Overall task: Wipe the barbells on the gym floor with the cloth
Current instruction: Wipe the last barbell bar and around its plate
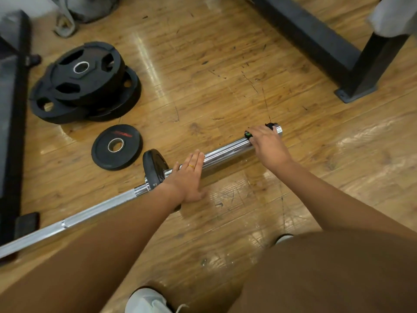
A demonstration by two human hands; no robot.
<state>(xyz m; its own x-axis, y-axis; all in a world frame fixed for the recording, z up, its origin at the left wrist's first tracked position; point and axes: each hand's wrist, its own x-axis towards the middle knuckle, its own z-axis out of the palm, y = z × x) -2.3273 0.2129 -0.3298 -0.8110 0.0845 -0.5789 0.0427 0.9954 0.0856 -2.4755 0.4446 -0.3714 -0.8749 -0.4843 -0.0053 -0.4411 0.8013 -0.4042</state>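
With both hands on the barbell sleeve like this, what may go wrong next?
1. The right hand covers a black and green collar near the sleeve end; if it slips off suddenly, the small plate has nothing outboard to retain it.
2. The left hand lies flat beside that plate, so its fingers may be pinched if the barbell rolls.
3. No cloth is visible in either hand, so wiping may not be happening yet.

On the wooden floor (203, 64) lies a stack of black weight plates (85, 82), and near it one small black plate (116, 146) lies flat. A dark metal frame (338, 53) stands at the upper right. A grey bag (85, 7) rests at the top left.
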